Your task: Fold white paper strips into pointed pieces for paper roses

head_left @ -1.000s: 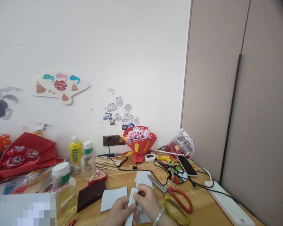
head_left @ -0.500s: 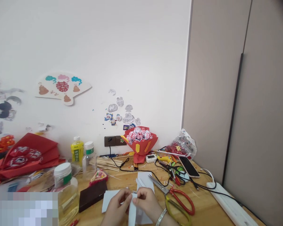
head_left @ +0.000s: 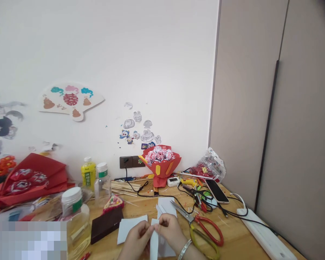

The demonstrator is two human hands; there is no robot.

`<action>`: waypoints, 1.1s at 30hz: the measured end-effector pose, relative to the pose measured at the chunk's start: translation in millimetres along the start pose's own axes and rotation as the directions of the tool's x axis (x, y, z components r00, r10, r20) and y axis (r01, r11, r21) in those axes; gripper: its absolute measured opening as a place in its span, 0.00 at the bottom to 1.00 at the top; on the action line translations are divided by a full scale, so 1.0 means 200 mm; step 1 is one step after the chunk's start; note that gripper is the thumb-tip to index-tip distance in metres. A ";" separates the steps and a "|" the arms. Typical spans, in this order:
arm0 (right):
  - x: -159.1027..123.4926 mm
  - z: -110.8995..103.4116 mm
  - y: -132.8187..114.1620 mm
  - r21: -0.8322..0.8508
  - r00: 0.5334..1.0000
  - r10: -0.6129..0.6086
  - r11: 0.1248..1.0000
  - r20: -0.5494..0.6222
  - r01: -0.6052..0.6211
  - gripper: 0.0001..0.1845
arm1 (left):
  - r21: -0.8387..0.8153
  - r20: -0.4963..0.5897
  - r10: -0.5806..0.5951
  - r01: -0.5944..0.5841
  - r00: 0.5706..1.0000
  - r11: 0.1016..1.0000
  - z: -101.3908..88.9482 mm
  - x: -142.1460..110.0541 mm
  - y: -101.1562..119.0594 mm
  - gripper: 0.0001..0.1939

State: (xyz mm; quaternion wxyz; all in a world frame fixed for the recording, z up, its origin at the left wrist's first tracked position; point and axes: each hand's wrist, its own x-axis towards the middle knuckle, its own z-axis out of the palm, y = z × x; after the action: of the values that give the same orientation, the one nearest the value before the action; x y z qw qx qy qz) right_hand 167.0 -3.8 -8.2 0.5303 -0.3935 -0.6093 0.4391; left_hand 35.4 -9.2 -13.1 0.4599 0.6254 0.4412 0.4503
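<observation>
At the bottom edge of the picture my left hand (head_left: 137, 241) and my right hand (head_left: 169, 231) meet over a narrow folded strip of white paper (head_left: 154, 243). Both pinch its top end between fingertips. The right wrist wears a silver bracelet (head_left: 184, 249). More white paper sheets (head_left: 130, 224) lie flat on the wooden table (head_left: 233, 238) under and beside the hands. Scissors with red and yellow handles (head_left: 203, 231) rest just right of my right hand.
A dark brown box (head_left: 107, 224) and a clear bottle of yellowish liquid (head_left: 74, 220) stand to the left. Red paper bouquets (head_left: 161, 162), wooden sticks (head_left: 123, 187), a phone (head_left: 217, 190), cables and a white power strip (head_left: 265, 234) crowd the table's back and right.
The hands have shifted slightly along the paper strip and now pinch its top together; the view has barely moved.
</observation>
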 end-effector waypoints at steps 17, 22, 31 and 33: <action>0.00 0.00 -0.01 -0.061 0.996 -0.023 0.998 -0.089 0.017 0.09 | -0.032 0.060 -0.084 0.086 0.995 0.996 0.01 0.00 -0.02 0.21; 0.01 0.00 0.00 -0.123 0.994 -0.045 0.992 -0.098 0.033 0.09 | 0.002 0.030 -0.058 0.058 0.998 0.998 0.01 0.00 -0.02 0.22; 0.00 0.00 -0.01 -0.193 0.986 -0.063 0.981 -0.156 0.032 0.07 | -0.067 0.123 -0.176 0.185 0.977 0.980 0.01 0.00 -0.05 0.21; 0.00 0.00 -0.01 -0.211 0.985 -0.061 0.977 -0.161 0.026 0.06 | -0.071 0.132 -0.177 0.187 0.975 0.980 0.01 -0.01 -0.02 0.22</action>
State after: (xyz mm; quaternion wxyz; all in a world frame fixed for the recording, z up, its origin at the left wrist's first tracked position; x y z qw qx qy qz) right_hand 166.6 -5.2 -5.9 0.5446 -0.4687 -0.6140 0.3267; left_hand 36.7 -9.6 -18.3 0.5514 0.5898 0.4479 0.3841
